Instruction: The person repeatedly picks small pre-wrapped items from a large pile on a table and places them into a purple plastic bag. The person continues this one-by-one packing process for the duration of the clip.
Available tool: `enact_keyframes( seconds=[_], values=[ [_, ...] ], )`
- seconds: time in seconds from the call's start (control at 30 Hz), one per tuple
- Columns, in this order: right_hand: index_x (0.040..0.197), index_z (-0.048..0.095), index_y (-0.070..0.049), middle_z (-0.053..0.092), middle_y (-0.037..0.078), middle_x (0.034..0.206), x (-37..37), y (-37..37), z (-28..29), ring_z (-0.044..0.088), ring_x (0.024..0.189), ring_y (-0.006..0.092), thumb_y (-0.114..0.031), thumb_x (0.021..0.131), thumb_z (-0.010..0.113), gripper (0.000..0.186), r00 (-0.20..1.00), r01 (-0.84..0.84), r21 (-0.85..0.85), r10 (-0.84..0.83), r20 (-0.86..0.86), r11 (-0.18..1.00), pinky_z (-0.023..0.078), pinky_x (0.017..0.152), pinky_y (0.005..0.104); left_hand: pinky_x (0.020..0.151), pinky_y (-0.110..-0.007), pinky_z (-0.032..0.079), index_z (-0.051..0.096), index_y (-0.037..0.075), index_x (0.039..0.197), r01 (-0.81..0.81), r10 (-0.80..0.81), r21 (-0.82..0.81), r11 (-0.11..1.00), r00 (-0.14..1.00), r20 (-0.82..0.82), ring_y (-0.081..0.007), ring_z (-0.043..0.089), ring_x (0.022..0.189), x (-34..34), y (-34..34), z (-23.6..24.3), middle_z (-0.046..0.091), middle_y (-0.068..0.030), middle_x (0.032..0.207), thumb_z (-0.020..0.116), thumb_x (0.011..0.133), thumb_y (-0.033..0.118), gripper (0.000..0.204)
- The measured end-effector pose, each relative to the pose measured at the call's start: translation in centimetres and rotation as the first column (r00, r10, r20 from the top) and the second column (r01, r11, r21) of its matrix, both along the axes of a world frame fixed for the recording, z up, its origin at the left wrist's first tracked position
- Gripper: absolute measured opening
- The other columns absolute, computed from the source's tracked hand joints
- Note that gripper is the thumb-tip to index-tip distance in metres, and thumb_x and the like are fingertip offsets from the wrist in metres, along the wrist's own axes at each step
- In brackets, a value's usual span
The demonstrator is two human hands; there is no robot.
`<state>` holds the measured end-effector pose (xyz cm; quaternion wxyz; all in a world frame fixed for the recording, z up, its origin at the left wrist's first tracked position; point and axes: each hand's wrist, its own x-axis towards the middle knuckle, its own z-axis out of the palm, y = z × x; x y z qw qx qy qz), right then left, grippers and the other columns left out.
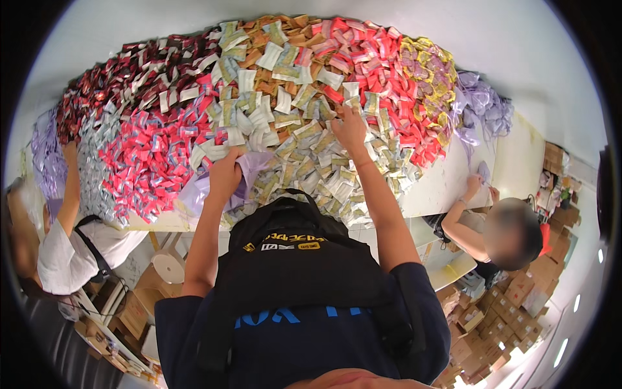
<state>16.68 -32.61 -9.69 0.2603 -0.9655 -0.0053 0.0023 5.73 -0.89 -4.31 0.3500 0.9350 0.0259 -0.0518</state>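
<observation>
My left hand [225, 174] is closed on a thin lavender plastic bag [254, 170], which spreads out on both sides of it at the near edge of the heap. My right hand [350, 128] reaches farther in, its fingers bent down among small packets where brown-orange ones meet pale green and white ones. What those fingertips pinch is too small to make out. Pale green-and-white packets [311, 162] lie between my two hands. Pink-and-blue packets [152, 152] are heaped to the left of the bag, and red-pink packets [389, 84] to the right of my right hand.
Dark red packets [136, 71] and yellow-purple ones [427, 71] cover the far sides of the white table [450, 185]. Lavender bags [483, 104] lie at the right end. One person [81, 249] works at the left, another [476, 230] at the right. Cartons [512, 311] stand behind.
</observation>
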Motion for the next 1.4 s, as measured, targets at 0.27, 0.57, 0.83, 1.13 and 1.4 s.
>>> enact_keyframes(
  seconds=[0.27, 0.57, 0.83, 1.13, 1.4],
  values=[
    [0.090, 0.046, -0.007, 0.059, 0.019, 0.077, 3.1, -1.5, -3.5, 0.059, 0.074, 0.0386, -0.017, 0.077, 0.057, 0.020, 0.994, -0.104, 0.158, 0.108, -0.015, 0.982, 0.047, 0.061, 0.0465, 0.058, -0.037, 0.045, 0.052, 0.005, 0.091, -0.055, 0.050, -0.283, 0.958, 0.998, -0.024, -0.0361, 0.061, 0.070, 0.9, -3.0, 0.2, 0.061, -0.0192, 0.076, 0.052, 0.078, 0.003, 0.013],
    [0.082, 0.058, -0.003, 0.062, 0.016, 0.076, 11.0, -15.1, -6.5, 0.061, 0.074, 0.0292, -0.050, 0.067, 0.068, 0.050, 0.759, 0.647, 0.106, -0.626, -0.177, 0.755, 0.047, 0.069, 0.0389, 0.060, -0.033, 0.046, 0.053, 0.003, 0.091, 0.018, -0.067, -0.250, 0.968, 0.980, -0.189, -0.0279, 0.065, 0.072, 1.0, -6.3, 0.1, 0.064, -0.0164, 0.078, 0.053, 0.078, 0.004, 0.013],
    [0.068, 0.060, -0.003, 0.059, 0.005, 0.060, 9.7, -20.5, -3.7, 0.052, 0.053, 0.0143, -0.033, 0.064, 0.069, 0.032, 0.665, 0.671, 0.421, -0.746, 0.023, 0.611, 0.044, 0.054, 0.0329, 0.046, -0.028, 0.027, 0.049, 0.005, 0.092, -0.080, 0.009, -0.250, 0.965, 0.962, -0.274, -0.0097, 0.034, 0.048, 1.5, -9.1, -1.1, 0.036, -0.0011, 0.052, 0.065, 0.070, 0.003, 0.027],
    [0.086, 0.065, -0.013, 0.064, 0.013, 0.083, 6.9, -35.1, -3.5, 0.061, 0.082, 0.0337, -0.023, 0.076, 0.057, 0.017, 0.894, 0.417, -0.541, -0.438, 0.097, 0.730, 0.049, 0.070, 0.0449, 0.059, -0.027, 0.041, 0.050, 0.005, 0.093, -0.208, 0.173, -0.101, 0.973, 0.944, -0.282, -0.0158, 0.047, 0.062, -4.3, -8.3, -2.3, 0.049, -0.0049, 0.074, 0.070, 0.061, 0.003, 0.038],
    [0.082, 0.062, -0.007, 0.061, 0.007, 0.072, -1.2, -21.3, 3.6, 0.058, 0.067, 0.0200, -0.017, 0.079, 0.060, 0.011, 0.941, 0.318, 0.327, -0.338, 0.003, 0.890, 0.045, 0.061, 0.0316, 0.062, -0.033, 0.046, 0.065, 0.008, 0.090, 0.059, -0.058, -0.032, 0.998, 0.998, 0.036, -0.0265, 0.057, 0.070, -2.8, -8.2, -0.4, 0.057, -0.0098, 0.077, 0.064, 0.074, 0.006, 0.016]
  ],
)
